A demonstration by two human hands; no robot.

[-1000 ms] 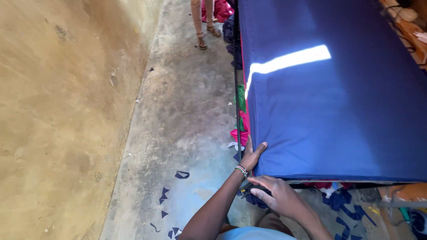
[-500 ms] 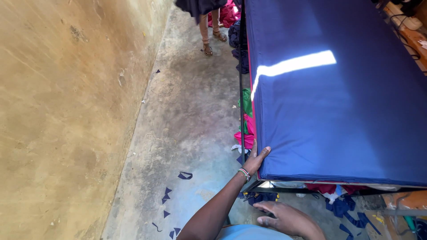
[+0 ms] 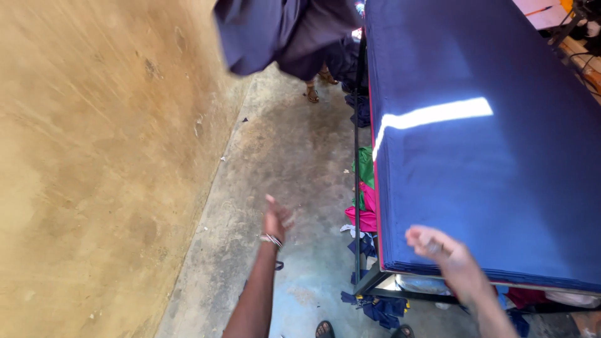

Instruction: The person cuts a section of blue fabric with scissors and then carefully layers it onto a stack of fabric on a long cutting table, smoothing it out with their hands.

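Observation:
A thick stack of dark blue cloth (image 3: 488,156) lies flat on a black metal-framed table (image 3: 358,188) at the right. My left hand (image 3: 276,219), with a bracelet at the wrist, is raised over the concrete floor to the left of the table, fingers loosely apart and holding nothing. My right hand (image 3: 438,247) hovers blurred at the near left corner of the cloth stack, fingers curled; nothing shows in it. A narrow strip of sunlight crosses the top of the cloth.
A tan plaster wall (image 3: 94,175) runs along the left. Another person in a dark blue garment (image 3: 282,31) stands at the far end of the aisle, sandalled feet showing. Green and pink fabric (image 3: 363,194) hangs under the table; cloth scraps (image 3: 382,308) lie on the floor.
My left hand has come off the corner of the cloth stack and swung left into the aisle. My right hand rose from below to the stack's corner. The other person came closer.

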